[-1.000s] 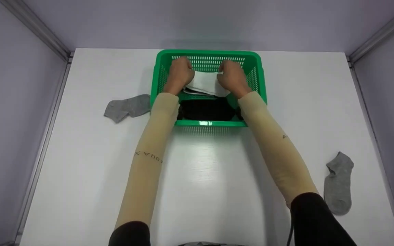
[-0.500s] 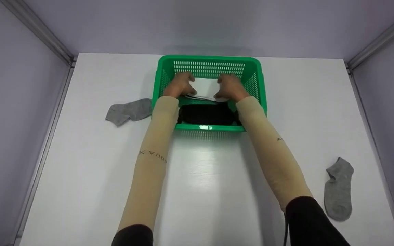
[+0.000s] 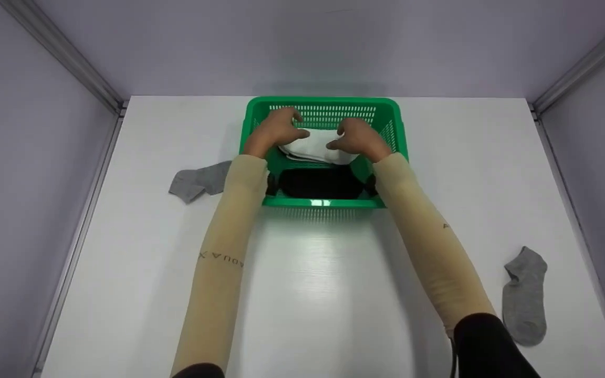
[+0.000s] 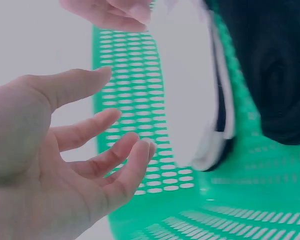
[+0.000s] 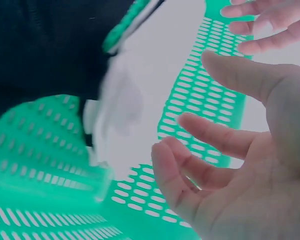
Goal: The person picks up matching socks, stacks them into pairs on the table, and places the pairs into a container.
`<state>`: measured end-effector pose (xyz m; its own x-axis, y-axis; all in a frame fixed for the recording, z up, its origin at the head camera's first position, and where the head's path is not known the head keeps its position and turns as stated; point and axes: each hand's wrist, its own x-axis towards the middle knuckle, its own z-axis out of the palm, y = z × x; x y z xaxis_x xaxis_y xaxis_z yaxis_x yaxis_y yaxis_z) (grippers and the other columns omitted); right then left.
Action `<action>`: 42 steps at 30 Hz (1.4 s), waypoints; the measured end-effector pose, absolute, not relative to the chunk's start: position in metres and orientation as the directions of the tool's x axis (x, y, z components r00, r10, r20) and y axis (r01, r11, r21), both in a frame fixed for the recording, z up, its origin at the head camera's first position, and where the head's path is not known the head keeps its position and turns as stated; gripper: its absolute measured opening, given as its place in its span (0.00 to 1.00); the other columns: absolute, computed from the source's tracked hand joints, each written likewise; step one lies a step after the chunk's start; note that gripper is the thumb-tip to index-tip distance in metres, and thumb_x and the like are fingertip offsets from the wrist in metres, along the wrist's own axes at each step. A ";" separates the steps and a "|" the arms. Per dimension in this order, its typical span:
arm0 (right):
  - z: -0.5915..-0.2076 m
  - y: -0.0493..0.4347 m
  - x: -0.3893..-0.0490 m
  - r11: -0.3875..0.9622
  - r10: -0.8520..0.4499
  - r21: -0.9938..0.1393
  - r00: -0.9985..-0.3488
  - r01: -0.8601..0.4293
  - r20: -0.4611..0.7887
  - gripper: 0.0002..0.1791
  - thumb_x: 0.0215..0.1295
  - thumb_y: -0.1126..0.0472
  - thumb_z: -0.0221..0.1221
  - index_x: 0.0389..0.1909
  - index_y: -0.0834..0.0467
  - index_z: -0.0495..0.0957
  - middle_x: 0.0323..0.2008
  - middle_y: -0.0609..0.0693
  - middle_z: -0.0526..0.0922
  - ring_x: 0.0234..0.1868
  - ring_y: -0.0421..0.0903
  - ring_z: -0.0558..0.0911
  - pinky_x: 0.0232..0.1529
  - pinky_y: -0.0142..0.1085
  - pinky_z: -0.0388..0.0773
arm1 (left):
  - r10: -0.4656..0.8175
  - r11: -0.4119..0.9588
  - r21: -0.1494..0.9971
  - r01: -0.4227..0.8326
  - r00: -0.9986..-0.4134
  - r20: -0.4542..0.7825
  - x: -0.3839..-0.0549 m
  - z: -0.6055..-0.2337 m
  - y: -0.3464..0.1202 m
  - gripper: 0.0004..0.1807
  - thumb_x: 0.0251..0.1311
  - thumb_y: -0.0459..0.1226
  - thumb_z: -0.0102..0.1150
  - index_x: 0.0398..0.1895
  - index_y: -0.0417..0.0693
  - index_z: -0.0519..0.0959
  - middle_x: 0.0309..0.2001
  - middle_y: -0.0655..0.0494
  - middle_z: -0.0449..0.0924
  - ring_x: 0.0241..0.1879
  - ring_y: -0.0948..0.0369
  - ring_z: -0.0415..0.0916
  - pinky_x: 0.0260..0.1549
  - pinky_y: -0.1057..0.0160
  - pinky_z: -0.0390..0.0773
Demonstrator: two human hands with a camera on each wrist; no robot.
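A green plastic basket (image 3: 324, 203) with slotted walls stands at the back of the white table. Inside, along its far side, lies a flat white fabric piece (image 3: 314, 143) with dark layers beneath it. A black fabric item (image 3: 320, 183) lies nearer the front wall. My left hand (image 4: 75, 145) hovers by the white piece's left end, fingers loosely spread and holding nothing. Over the right end, my right hand (image 5: 245, 145) is likewise relaxed, with thumb and fingers apart. Both wrist views show gaps between the fingers and the fabric.
One grey sock (image 3: 200, 181) lies on the table against the basket's left side. Another grey sock (image 3: 526, 296) lies at the front right. Grey-violet panels (image 3: 329, 47) enclose the back and both sides of the table (image 3: 313, 294).
Both hands have come off the white fabric and lifted slightly, their fingers opening. The fabric stays in the basket. The whole scene sits lower in the head view.
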<state>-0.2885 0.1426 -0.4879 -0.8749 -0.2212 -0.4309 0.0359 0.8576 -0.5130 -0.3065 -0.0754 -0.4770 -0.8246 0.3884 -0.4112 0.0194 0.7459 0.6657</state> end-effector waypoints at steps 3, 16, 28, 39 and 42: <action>-0.477 0.144 -0.289 0.857 -0.237 -0.515 -0.882 0.008 -0.407 0.30 0.73 0.51 0.64 0.64 0.70 0.76 0.64 0.65 0.80 0.62 0.61 0.80 0.64 0.57 0.78 | 0.421 0.709 0.702 0.061 -0.835 -0.353 -0.305 -0.465 -0.075 0.30 0.76 0.47 0.59 0.74 0.44 0.70 0.72 0.45 0.72 0.64 0.49 0.75 0.64 0.47 0.77; -0.425 0.165 -0.248 0.734 -0.344 -0.665 -0.919 -0.135 -0.193 0.18 0.76 0.58 0.59 0.60 0.64 0.81 0.57 0.62 0.84 0.58 0.59 0.82 0.60 0.55 0.79 | 0.625 0.523 0.793 0.312 -0.773 -0.108 -0.249 -0.421 -0.040 0.24 0.75 0.45 0.61 0.69 0.45 0.74 0.58 0.48 0.81 0.53 0.54 0.79 0.51 0.55 0.80; -0.414 0.207 -0.168 0.634 -0.357 -0.750 -0.932 -0.189 -0.067 0.18 0.76 0.49 0.62 0.56 0.56 0.85 0.49 0.52 0.88 0.49 0.47 0.83 0.52 0.37 0.79 | 0.736 0.347 0.842 0.413 -0.676 0.028 -0.182 -0.430 -0.006 0.18 0.75 0.41 0.62 0.63 0.47 0.77 0.54 0.53 0.84 0.47 0.63 0.79 0.51 0.66 0.80; -0.424 0.298 -0.113 0.742 -0.148 -0.670 -0.982 -0.031 -0.118 0.22 0.80 0.47 0.57 0.62 0.57 0.80 0.52 0.56 0.87 0.43 0.33 0.82 0.43 0.23 0.77 | 0.817 0.382 0.837 0.391 -0.567 -0.109 -0.137 -0.473 0.048 0.22 0.78 0.47 0.57 0.65 0.43 0.78 0.52 0.52 0.88 0.48 0.63 0.85 0.47 0.72 0.82; -0.431 0.333 -0.097 0.758 -0.056 -0.650 -0.987 0.054 -0.147 0.24 0.79 0.46 0.57 0.64 0.59 0.78 0.53 0.58 0.85 0.41 0.25 0.80 0.41 0.20 0.77 | 0.833 0.408 0.817 0.407 -0.533 -0.150 -0.121 -0.486 0.067 0.21 0.77 0.47 0.58 0.65 0.46 0.79 0.55 0.54 0.87 0.53 0.63 0.84 0.48 0.74 0.80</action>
<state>-0.0974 0.3326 -0.4315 -0.9875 -0.0562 -0.1475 0.0539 0.7580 -0.6501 -0.1208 0.0675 -0.4858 -0.5328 0.8328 -0.1503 0.4075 0.4081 0.8169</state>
